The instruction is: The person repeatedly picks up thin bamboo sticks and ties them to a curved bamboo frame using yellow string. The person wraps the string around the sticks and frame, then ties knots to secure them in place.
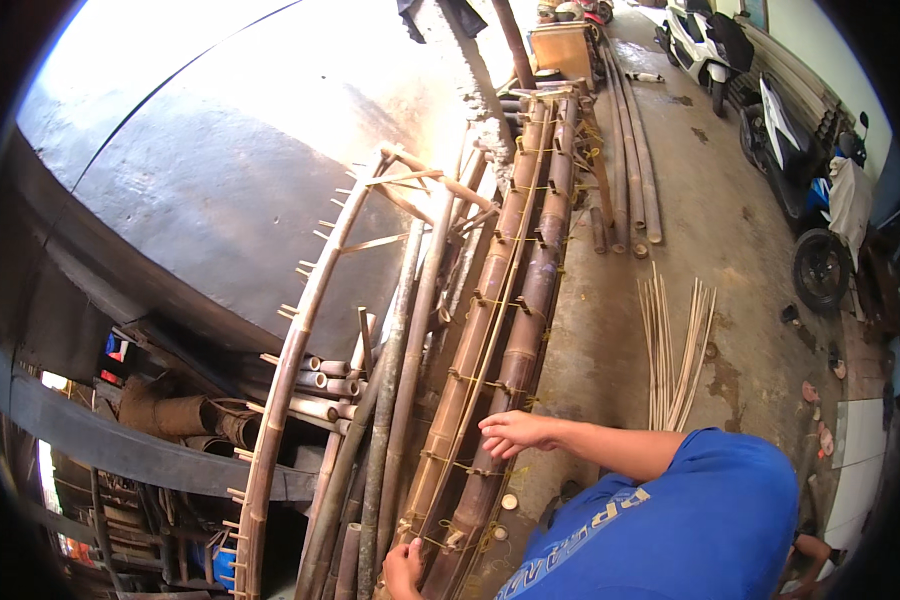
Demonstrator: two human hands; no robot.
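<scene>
Two thick brown bamboo poles run side by side away from me, the left pole [490, 300] and the right pole [530, 340]. Yellow string [475, 467] crosses them at intervals, and short dark pegs [520, 303] stick up along both. Over the right pole my right hand [515, 432] hovers with loosely spread fingers, holding nothing visible. At the near end of the left pole, my left hand [402, 572] has its fingers curled together against the pole's edge. Whatever may be between those fingers is too small to make out. The lower frame edge cuts off its wrist.
A curved bamboo rail [305, 300] with pegs stands to the left, beside stacked bamboo lengths [390, 380]. Thin sticks [675, 365] lie fanned on the concrete floor [610, 340] at the right. Farther off are long poles [635, 150] and parked motorbikes [785, 130].
</scene>
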